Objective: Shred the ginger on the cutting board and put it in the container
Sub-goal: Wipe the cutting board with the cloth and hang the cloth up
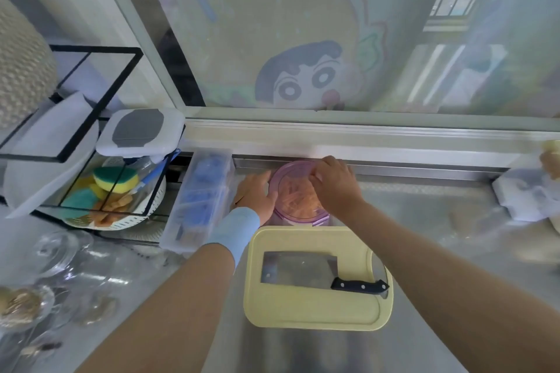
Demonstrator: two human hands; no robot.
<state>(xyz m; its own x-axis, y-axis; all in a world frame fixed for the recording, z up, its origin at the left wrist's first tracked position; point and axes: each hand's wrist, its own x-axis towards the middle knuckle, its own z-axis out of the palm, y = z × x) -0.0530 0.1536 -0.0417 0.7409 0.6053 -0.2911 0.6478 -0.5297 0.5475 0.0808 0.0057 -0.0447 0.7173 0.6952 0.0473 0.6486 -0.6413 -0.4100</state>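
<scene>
Ginger (298, 198) shreds sit in the purple container (303, 216), on the steel counter (424, 251) under the window (303, 39), just beyond the board (315, 312) where the cleaver (298, 271) lies flat. The strands look jumbled and I can't call their direction. I see the left hand (256, 195) cupping the container's left wall. The right hand (335, 185) bunches its fingers over the rim; whether it's holding anything, I can't tell.
</scene>
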